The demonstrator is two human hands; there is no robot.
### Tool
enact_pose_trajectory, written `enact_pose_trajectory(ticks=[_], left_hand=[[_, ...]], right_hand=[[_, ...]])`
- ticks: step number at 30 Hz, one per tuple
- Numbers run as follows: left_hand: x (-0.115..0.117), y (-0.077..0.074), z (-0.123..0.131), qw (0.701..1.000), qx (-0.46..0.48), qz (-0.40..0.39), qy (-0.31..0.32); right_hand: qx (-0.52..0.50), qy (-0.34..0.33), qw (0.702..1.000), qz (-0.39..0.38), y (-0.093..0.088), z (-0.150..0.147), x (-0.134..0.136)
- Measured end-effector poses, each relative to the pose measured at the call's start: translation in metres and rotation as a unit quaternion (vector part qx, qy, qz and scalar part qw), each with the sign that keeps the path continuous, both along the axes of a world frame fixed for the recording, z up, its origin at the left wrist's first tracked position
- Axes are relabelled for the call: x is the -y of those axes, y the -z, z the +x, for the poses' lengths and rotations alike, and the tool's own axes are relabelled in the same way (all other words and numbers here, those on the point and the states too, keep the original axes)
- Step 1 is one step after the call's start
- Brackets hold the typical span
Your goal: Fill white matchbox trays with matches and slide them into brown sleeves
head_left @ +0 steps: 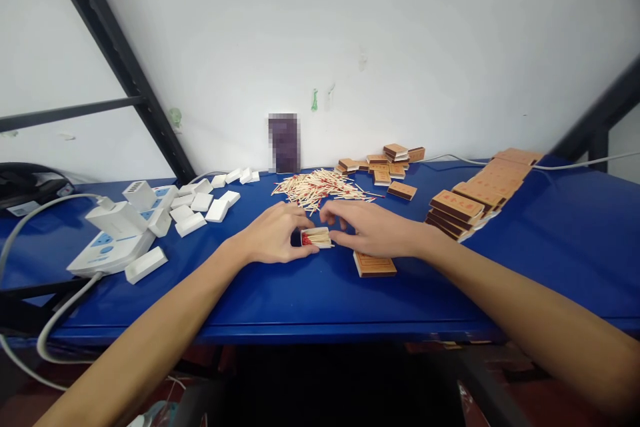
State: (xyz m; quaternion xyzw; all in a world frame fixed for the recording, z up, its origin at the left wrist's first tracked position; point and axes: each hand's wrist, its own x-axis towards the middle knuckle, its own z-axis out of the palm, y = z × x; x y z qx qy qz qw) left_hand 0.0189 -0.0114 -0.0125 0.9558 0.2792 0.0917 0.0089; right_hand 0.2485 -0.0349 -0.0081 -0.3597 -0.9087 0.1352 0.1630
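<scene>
A small white matchbox tray (317, 231) with red-tipped matches in it rests on the blue table, and my left hand (277, 230) grips its left end between thumb and fingers. My right hand (367, 227) is at the tray's right end, fingers bent and apart from the thumb; I see nothing held in it. Partly beneath that hand lies a brown matchbox cover (376, 265). Just beyond both hands spreads a loose heap of matches (323, 185).
Brown matchbox covers (383, 170) lie scattered at the back, with stacked rows of matchboxes (460, 205) at right. White trays (203, 202) lie at left beside a power strip (113, 250) with plugs and cables. A pixelated dark panel (285, 143) stands against the wall.
</scene>
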Motion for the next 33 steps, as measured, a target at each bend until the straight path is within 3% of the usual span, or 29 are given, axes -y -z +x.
enact_pose_trajectory(ticks=[4,6,13,21,28,33], left_hand=[[-0.003,0.001,-0.002,1.000,-0.008,0.003,-0.003],[-0.005,0.002,-0.003,1.000,-0.009,0.002,-0.002],[-0.002,0.003,-0.001,1.000,-0.007,0.006,-0.012],[0.003,0.004,0.004,0.999,-0.014,0.037,-0.002],[0.004,0.003,0.005,0.999,-0.020,0.047,0.007],[0.006,0.002,0.006,0.998,-0.026,0.051,0.006]], right_hand=[[0.051,0.019,0.992,-0.114,-0.015,0.012,0.007],[0.076,0.020,0.989,-0.129,-0.019,0.014,0.007],[0.079,0.032,0.996,0.017,0.000,-0.006,0.003],[0.056,0.030,0.998,0.023,0.003,-0.008,0.001],[0.037,-0.006,0.996,0.083,0.011,-0.015,0.005],[0.013,-0.007,0.998,0.067,0.016,-0.019,0.004]])
